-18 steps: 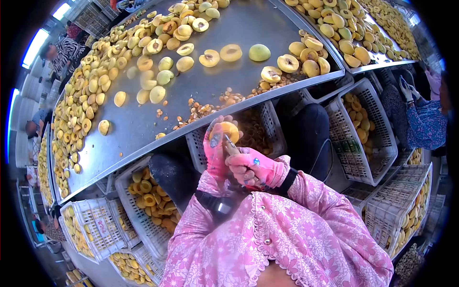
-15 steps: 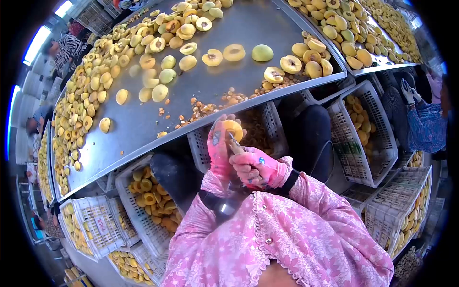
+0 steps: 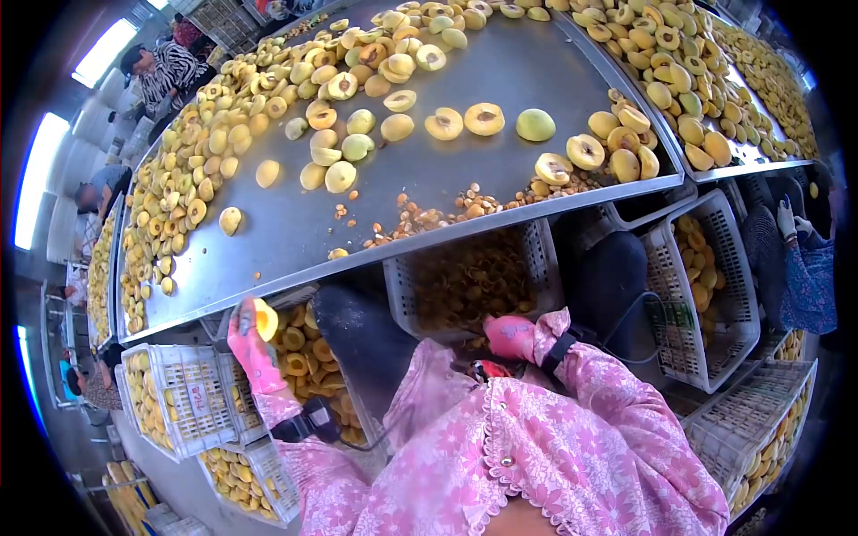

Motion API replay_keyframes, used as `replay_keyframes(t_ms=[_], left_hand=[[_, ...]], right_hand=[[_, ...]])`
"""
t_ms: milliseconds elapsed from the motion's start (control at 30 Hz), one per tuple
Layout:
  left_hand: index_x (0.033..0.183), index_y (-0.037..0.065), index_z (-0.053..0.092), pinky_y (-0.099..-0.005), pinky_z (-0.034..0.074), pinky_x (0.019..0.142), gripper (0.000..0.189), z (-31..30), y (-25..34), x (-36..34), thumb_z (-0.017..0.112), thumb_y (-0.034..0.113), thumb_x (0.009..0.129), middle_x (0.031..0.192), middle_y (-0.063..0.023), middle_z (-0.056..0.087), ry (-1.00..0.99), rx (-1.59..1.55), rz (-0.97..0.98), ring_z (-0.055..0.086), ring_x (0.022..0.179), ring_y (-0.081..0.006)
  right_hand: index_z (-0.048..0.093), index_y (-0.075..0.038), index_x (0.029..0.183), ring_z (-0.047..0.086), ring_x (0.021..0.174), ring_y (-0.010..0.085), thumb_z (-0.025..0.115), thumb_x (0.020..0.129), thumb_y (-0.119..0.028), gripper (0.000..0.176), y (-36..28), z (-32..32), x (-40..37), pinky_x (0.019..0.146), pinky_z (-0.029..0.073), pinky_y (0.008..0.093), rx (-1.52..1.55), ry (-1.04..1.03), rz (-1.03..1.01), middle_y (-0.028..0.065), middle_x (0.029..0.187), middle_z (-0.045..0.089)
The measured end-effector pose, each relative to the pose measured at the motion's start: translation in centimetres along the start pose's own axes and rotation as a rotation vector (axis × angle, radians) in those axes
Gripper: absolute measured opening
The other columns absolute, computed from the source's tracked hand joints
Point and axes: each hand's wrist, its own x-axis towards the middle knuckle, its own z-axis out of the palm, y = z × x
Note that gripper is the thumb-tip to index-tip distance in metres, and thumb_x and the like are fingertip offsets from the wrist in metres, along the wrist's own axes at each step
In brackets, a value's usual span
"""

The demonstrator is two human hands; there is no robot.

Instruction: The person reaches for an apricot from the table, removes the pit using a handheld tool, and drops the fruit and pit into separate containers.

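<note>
Now left hand has carried peach half away from right hand.

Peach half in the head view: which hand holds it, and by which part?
The left hand holds the peach half by one side, at its fingertips. What the right hand holds cannot be told.

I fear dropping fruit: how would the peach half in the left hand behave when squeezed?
Probably slippery: the peach half shows its cut face in the gloved left hand. Likely soft and bruisable, being bare flesh. Its rounded back may rock if set down.
</note>
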Motion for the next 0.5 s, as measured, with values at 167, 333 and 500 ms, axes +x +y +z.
replay_keyframes(t_ms=[167,333,500], left_hand=[[0.103,-0.002,0.062,-0.0384,0.048,0.077,0.047,2.3,1.8,2.9,0.071,0.037,0.078,0.094,-0.0209,0.065,0.015,0.947,0.362,0.064,0.086,-0.0319],[0.093,-0.002,0.064,-0.0387,0.048,0.074,0.052,16.3,5.2,10.0,0.062,0.049,0.08,0.085,-0.0225,0.064,-0.271,0.814,0.141,0.062,0.085,-0.0371],[0.1,0.0,0.061,-0.0394,0.049,0.076,0.054,26.1,1.7,14.1,0.071,0.045,0.072,0.093,-0.0191,0.065,-0.249,1.05,0.339,0.062,0.085,-0.0355]], right_hand=[[0.05,0.003,0.099,0.061,0.081,0.0408,0.054,0.082,-0.02,0.029,1.2,2.2,1.3,0.066,0.048,0.0448,0.023,-0.033,0.071,0.024,0.085,0.063],[0.049,0.003,0.098,0.061,0.081,0.0405,0.055,0.083,-0.021,0.029,1.6,1.5,1.6,0.066,0.047,0.0441,0.039,-0.015,-0.04,0.0233,0.084,0.063],[0.048,0.002,0.093,0.06,0.079,0.0407,0.055,0.086,-0.024,0.028,-1.3,-2.5,-0.9,0.065,0.045,0.0425,0.311,0.211,-0.049,0.0218,0.081,0.062]])
